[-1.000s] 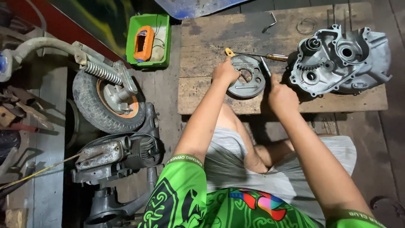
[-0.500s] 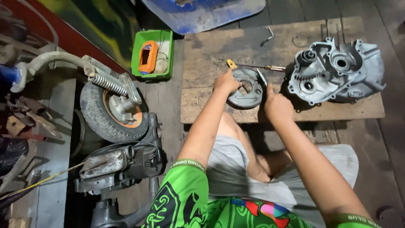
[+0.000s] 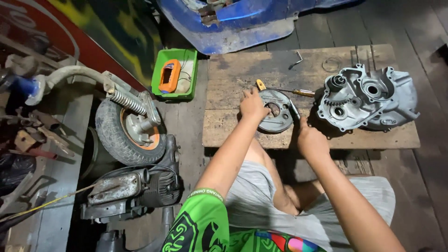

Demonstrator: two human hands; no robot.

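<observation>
L hand (image 3: 252, 105) is resting palm-down w/ fingers curled on the left edge of the round metal plate (image 3: 275, 112), which is lying flat on the wooden board (image 3: 233, 130), approx. centre, just left of the engine case (image 3: 368, 100). R hand (image 3: 310, 140) is sitting at the plate's lower right w/ thumb raised, touching a slim metal tool (image 3: 294, 111) leaning at the plate rim; whether its fingers are closing on anything cannot be told. A yellow-handled screwdriver (image 3: 284, 90) is lying just behind the plate, and a green tray (image 3: 176, 74) is sitting on the floor left of the board.
</observation>
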